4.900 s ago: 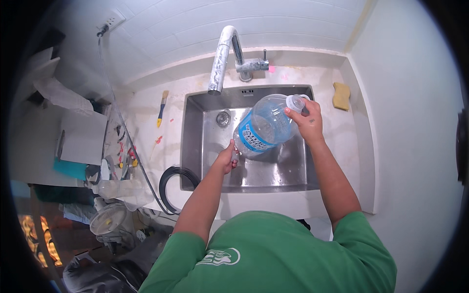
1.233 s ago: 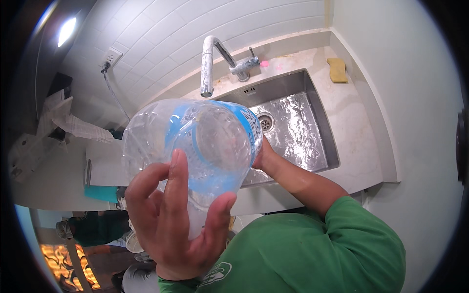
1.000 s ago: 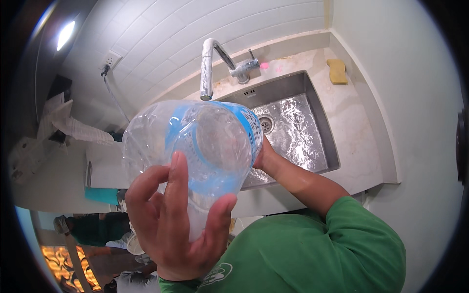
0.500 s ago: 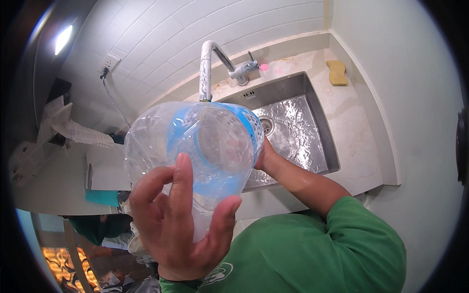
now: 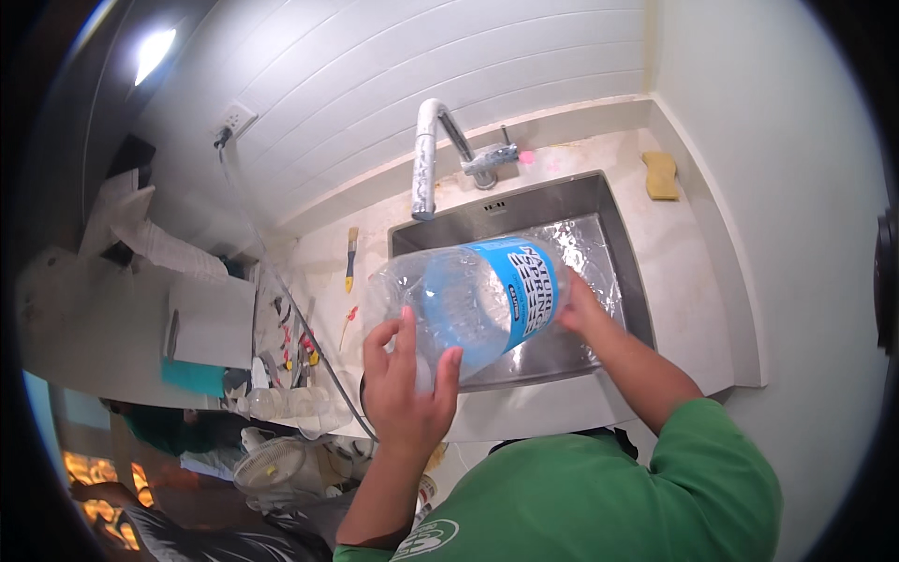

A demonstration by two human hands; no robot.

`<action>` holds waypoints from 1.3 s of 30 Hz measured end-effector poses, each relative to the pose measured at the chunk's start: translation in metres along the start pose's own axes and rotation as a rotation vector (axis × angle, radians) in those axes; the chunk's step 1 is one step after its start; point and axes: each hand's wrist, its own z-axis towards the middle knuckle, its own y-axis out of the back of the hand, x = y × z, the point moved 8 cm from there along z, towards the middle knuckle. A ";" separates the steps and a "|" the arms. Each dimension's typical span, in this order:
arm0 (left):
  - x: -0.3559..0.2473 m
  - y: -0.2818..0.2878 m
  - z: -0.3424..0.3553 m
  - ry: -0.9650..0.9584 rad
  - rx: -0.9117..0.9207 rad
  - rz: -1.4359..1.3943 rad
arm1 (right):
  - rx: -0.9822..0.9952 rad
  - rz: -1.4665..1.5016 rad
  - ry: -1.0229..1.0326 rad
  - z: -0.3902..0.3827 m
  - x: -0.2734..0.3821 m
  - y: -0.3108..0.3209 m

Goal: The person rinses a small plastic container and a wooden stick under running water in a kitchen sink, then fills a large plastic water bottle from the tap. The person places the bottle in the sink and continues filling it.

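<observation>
a home kitchen: steel sink (image 5: 599, 201), tall tap (image 5: 429, 155), yellow sponge (image 5: 661, 175), cluttered counter (image 5: 323, 272).

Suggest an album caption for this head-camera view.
Both hands, left hand and right hand, hold a large clear water bottle sideways over a steel sink.

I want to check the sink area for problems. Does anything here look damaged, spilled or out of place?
The large clear bottle looks dented and crumpled; the left hand grips its base and the right hand its other end, sideways over the sink. A black cable trails across the cluttered counter. No spill shows.
</observation>
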 end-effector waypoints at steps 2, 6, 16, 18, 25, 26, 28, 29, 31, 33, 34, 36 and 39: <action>0.065 -0.044 -0.032 0.152 0.014 -0.039 | -0.407 -0.224 0.005 -0.019 0.035 0.031; 0.166 -0.134 -0.080 0.512 0.147 -0.098 | -0.434 -0.520 0.087 0.020 0.070 0.061; 0.265 -0.277 -0.106 0.895 0.361 -0.151 | -0.399 -0.874 0.111 0.088 0.109 0.061; 0.272 -0.285 -0.109 0.903 0.402 -0.192 | -0.421 -0.902 0.117 0.086 0.109 0.057; 0.224 -0.201 -0.067 0.747 0.308 -0.156 | -0.684 -1.363 0.066 0.047 0.120 0.019; 0.210 -0.187 -0.061 0.690 0.408 -0.128 | -0.710 -1.601 0.121 0.037 0.124 -0.003; 0.178 -0.155 -0.042 0.555 0.596 -0.074 | -0.638 -1.909 0.539 0.042 0.148 -0.037; 0.150 -0.136 -0.025 0.419 0.688 0.028 | -0.535 -1.947 0.894 0.052 0.169 -0.045; 0.091 -0.094 0.000 0.181 0.813 0.135 | -0.348 -1.801 1.013 0.070 0.183 -0.068; 0.035 -0.056 0.019 -0.032 0.808 0.100 | -0.287 -1.610 0.722 0.066 0.177 -0.138; 0.002 -0.039 0.030 -0.168 0.754 0.068 | -0.303 -1.769 0.851 0.073 0.199 -0.152; -0.053 -0.002 0.042 -0.186 0.691 0.102 | -0.227 -1.831 0.932 0.099 0.197 -0.199; -0.094 0.020 0.049 -0.287 0.599 0.167 | -0.310 -1.963 0.976 0.127 0.205 -0.227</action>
